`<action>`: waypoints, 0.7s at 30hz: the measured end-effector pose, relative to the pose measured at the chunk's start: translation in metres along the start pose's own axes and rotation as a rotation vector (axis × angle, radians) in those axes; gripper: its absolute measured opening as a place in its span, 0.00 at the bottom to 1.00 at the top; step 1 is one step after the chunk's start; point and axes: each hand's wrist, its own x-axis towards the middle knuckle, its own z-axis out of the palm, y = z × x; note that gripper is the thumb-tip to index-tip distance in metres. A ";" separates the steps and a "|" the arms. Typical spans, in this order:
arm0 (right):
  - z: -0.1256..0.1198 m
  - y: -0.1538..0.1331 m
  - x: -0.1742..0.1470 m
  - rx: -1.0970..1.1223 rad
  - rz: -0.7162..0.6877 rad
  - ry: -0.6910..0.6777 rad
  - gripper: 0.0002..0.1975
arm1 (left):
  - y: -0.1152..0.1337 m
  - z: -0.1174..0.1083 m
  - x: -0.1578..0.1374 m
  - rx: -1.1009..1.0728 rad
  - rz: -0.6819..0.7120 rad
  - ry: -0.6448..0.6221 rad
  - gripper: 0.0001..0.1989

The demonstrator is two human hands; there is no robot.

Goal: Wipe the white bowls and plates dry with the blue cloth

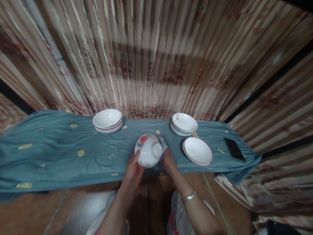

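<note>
Clasping the floral bowl (pixel 148 152) between left hand (pixel 134 167) and cloth (pixel 162 143)!

Holds it over the tablecloth's (pixel 93 163) near middle, tipped, with the foot ring (pixel 157 150) to the right. Grips the left side, thumb outside, fingers out of sight, probably to steady slick china; closes the right hand (pixel 168 160) on the cloth, against the right side. And outward: white stack (pixel 107 118) far left, floral stack (pixel 185 123) far right, red-rimmed bowls (pixel 198 151) nearer right, perhaps set apart for elbow room; phone (pixel 234 149) farther right. Teal and creased underneath; pleated curtains (pixel 146 49) behind, brown floor (pixel 36 215) near.
</note>
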 end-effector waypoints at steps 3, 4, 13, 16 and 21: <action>0.011 0.009 -0.011 -0.100 0.005 0.034 0.28 | 0.003 0.001 0.005 -0.069 -0.028 0.012 0.16; 0.015 0.011 -0.016 -0.137 -0.006 0.044 0.28 | 0.003 0.000 0.007 -0.074 -0.027 0.014 0.16; 0.047 0.015 -0.061 -0.609 -0.246 -0.036 0.30 | 0.013 -0.009 0.020 0.037 0.080 -0.024 0.19; 0.051 0.019 -0.069 -0.680 -0.293 -0.065 0.32 | 0.014 -0.010 0.018 0.035 0.084 -0.014 0.18; 0.054 0.017 -0.080 -0.753 -0.387 -0.153 0.31 | 0.015 -0.010 0.015 0.033 0.070 0.103 0.14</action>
